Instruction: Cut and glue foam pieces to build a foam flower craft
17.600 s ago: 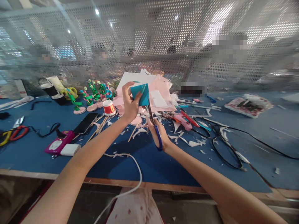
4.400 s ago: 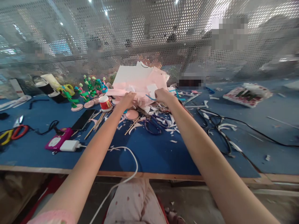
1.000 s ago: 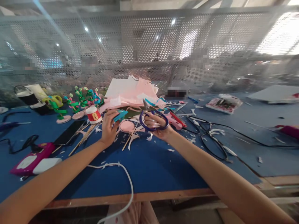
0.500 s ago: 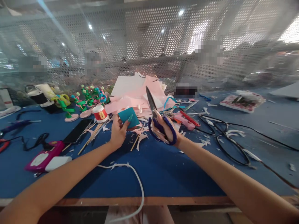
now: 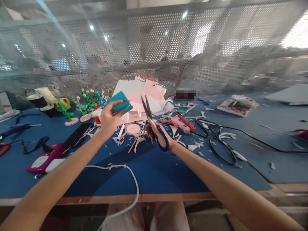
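My left hand is raised over the blue table and pinches a small teal foam sheet by its lower edge. To its right, my right hand grips blue-handled scissors, fingers through the loops, blades slightly parted and pointing up toward the teal sheet. The blade tips stand a short way right of the sheet, not touching it. A pink foam disc and white offcuts lie on the table between my hands.
Pink and white sheets are piled behind my hands. Green and pink foam figures, a red-and-white cup, a phone, a magenta device and a pink glue gun lie around. Black cables run on the right.
My left hand has lifted the teal sheet up and tilted it flatter. My right hand has settled its fingers in the scissor loops and the blades have parted.
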Available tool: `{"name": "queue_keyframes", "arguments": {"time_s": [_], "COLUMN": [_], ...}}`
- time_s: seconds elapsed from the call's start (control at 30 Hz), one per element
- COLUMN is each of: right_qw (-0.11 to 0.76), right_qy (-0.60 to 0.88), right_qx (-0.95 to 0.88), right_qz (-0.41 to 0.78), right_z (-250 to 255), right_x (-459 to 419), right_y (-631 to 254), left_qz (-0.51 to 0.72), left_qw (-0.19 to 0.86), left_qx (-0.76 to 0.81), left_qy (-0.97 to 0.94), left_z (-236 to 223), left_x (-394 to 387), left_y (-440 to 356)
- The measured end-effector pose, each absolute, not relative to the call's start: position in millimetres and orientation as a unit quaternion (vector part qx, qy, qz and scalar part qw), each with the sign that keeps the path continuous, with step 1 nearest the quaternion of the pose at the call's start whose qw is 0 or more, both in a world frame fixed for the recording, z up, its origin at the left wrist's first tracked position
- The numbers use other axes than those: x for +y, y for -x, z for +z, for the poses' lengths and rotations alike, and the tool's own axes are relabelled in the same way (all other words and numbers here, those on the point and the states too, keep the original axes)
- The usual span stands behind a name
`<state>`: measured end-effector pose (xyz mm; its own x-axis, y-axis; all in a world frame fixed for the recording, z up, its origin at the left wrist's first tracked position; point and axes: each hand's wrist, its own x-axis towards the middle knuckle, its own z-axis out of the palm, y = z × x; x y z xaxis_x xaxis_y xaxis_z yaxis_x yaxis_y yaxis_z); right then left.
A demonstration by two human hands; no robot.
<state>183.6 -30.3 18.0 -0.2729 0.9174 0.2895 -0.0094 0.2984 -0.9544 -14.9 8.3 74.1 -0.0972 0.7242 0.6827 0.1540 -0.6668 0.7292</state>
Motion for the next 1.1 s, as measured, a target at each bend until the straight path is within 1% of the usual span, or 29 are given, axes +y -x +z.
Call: {"name": "queue_keyframes", "arguments": {"time_s": [0.1,0.2,0.33,0.47,0.67,0.97,1.1], "right_qw": [0.490,0.504,0.519,0.515,0.524,0.520,0.516], "right_qy": [0.351,0.351,0.348,0.345,0.349,0.364,0.352], "right_qx": [-0.640,-0.629,-0.625,-0.632,-0.645,-0.647,-0.668], "right_qz": [0.477,0.476,0.468,0.465,0.434,0.423,0.405], "right_z": [16.1,13.6,11.7,11.3,10.5,9.0,7.7], "right_x": [-27.3,-23.2,-21.4,-23.5,-22.7,-20.1,-19.7], "right_y": [-185.1,-186.9,-187.9,-187.2,-187.8,-188.8,-189.5], "left_qz": [0.641,0.603,0.554,0.513,0.507,0.521,0.510], "left_qw": [0.244,0.291,0.330,0.364,0.350,0.355,0.289], "left_qx": [0.302,0.277,0.234,0.224,0.238,0.234,0.230], "left_qy": [-0.662,-0.689,-0.728,-0.745,-0.751,-0.740,-0.777], "left_z": [101.9,117.1,118.4,119.6,128.0,125.9,124.2], "left_x": [23.3,33.4,32.7,29.4,31.6,36.8,39.4], "left_y": [2.6,-15.8,-29.1,-21.0,-9.7,-5.7,-4.2]}}
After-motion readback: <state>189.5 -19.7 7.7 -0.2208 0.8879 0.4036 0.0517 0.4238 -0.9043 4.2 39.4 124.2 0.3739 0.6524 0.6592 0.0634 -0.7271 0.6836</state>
